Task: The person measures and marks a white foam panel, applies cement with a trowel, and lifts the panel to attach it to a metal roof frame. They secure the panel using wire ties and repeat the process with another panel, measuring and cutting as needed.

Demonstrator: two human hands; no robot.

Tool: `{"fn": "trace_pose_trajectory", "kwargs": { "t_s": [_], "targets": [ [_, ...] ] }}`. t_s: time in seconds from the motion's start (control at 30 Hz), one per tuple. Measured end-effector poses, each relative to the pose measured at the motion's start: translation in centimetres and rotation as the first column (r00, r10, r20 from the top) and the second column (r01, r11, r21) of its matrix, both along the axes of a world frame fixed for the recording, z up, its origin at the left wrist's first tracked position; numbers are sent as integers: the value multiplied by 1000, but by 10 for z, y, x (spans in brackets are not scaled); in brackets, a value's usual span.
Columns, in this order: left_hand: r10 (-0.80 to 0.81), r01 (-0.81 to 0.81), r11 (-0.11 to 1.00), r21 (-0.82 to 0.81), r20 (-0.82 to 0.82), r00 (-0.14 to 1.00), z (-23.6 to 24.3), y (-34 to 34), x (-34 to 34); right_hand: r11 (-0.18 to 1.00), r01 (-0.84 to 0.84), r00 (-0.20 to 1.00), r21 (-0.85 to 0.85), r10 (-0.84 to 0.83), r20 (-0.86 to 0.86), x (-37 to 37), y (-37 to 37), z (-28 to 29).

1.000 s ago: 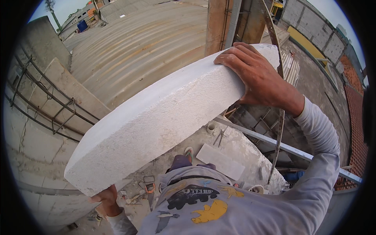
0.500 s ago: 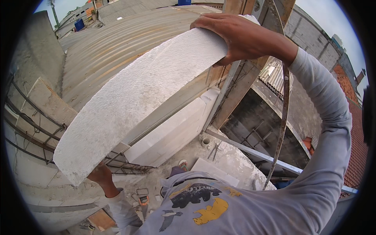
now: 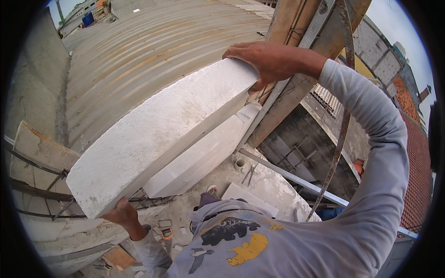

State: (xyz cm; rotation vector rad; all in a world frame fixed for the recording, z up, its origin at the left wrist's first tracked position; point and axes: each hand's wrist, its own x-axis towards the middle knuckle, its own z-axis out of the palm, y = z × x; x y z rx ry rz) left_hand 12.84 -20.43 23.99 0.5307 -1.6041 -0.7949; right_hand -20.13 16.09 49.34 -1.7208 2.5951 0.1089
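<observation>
White block (image 3: 162,132) tilted in my grip
My right hand (image 3: 259,62) clasps its far end; my left hand (image 3: 123,215) supports its near corner. It's above the lower block (image 3: 197,163); I can't tell if they touch.

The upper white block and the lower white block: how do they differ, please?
The right grip clasps the upper block and the left grip supports it; neither touches the lower block.
The upper block partly hides the lower block.
The upper block looks larger here than the lower block.
Both are white and long.
</observation>
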Motion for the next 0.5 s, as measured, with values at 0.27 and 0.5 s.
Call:
{"fn": "trace_pose_trajectory", "kwargs": {
  "t_s": [0.27, 0.5],
  "targets": [
    [-29, 27, 999, 18, 111, 993, -32, -6, -2, 996, -5, 998, 87, -1, 64, -20, -15, -23],
    [-162, 164, 986, 2, 141, 977, -36, -15, 2, 992, 8, 983, 123, -31, 180, -20, -21, -39]
  ]
}}
